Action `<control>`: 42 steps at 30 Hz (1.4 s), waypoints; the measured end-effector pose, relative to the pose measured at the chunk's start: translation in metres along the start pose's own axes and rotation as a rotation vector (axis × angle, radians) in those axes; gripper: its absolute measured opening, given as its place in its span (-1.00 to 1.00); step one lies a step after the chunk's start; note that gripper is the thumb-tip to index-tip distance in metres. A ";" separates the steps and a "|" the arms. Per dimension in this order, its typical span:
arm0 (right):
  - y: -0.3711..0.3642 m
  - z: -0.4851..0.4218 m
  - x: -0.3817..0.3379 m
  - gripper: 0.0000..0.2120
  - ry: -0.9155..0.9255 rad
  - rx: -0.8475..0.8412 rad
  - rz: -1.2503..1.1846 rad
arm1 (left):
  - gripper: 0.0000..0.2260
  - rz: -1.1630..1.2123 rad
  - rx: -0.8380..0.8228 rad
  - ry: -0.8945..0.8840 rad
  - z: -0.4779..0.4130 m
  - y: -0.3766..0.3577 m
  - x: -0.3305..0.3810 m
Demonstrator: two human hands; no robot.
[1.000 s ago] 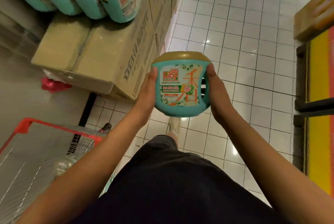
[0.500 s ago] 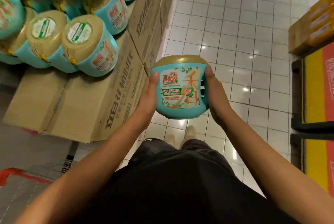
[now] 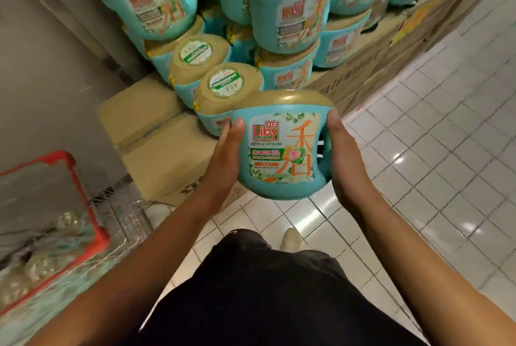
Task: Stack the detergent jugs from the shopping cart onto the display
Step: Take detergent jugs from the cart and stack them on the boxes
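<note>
Tiled floor (image 3: 446, 150), cardboard boxes (image 3: 156, 156), detergent jugs (image 3: 290, 10) atop

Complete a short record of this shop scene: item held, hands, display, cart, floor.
Item held: held jug, teal, tan lid, upright, label facing camera
Hands: left hand and right hand grip its sides
Display: stacked jugs on cardboard boxes, just beyond it
Cart: shopping cart, red rim, lower left
Floor: white tiles

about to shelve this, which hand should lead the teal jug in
Right, probably: the right hand holds the handle side of the teal plastic gold-lidded detergent jug, away from the stacked teal jugs; the left hand lies nearest them.
</note>
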State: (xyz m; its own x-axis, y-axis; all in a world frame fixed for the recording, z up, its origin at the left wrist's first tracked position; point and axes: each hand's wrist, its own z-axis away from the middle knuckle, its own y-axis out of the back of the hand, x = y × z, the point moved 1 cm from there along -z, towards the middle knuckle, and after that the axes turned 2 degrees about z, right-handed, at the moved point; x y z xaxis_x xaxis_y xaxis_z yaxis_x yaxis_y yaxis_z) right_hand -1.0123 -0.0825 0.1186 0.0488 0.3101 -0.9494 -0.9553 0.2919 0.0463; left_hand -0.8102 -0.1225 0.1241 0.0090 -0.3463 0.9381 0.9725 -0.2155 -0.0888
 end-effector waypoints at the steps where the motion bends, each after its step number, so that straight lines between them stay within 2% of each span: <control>1: -0.007 -0.010 -0.009 -0.35 0.024 -0.069 0.012 | -0.43 0.012 0.050 -0.013 0.001 0.007 0.005; 6: -0.051 -0.051 -0.050 -0.53 0.096 -0.279 0.038 | -0.53 0.019 0.253 -0.099 0.004 0.038 0.032; 11: -0.093 -0.085 -0.084 -0.52 0.152 -0.399 0.039 | -0.45 0.059 0.298 -0.171 -0.013 0.065 0.059; 15: -0.120 -0.117 -0.106 -0.50 0.217 -0.413 0.059 | -0.52 0.126 0.278 -0.229 -0.038 0.084 0.081; 20: -0.142 -0.163 -0.119 -0.30 0.281 -0.352 0.056 | -0.56 0.212 0.224 -0.319 -0.079 0.109 0.100; 23: -0.146 -0.182 -0.122 -0.34 0.303 -0.362 0.033 | -0.51 0.197 0.182 -0.377 -0.104 0.125 0.108; 26: -0.151 -0.195 -0.125 -0.43 0.348 -0.351 0.019 | -0.36 0.147 0.197 -0.393 -0.125 0.134 0.113; 30: -0.158 -0.204 -0.127 -0.53 0.371 -0.302 0.043 | -0.31 0.097 0.228 -0.422 -0.142 0.141 0.108; 37: -0.169 -0.190 -0.116 -0.56 0.496 -0.044 0.153 | -0.23 0.007 0.205 -0.480 -0.157 0.150 0.096; 42: -0.171 -0.188 -0.110 -0.57 0.496 0.072 0.172 | -0.15 -0.009 0.197 -0.489 -0.158 0.150 0.092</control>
State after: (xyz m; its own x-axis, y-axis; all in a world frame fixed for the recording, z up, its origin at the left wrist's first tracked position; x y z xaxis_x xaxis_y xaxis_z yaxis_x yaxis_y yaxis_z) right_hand -0.9090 -0.3365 0.1568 -0.2671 -0.1015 -0.9583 -0.9142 0.3412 0.2187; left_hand -0.7001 -0.3316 0.1444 0.0623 0.1317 0.9893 0.9979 -0.0247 -0.0596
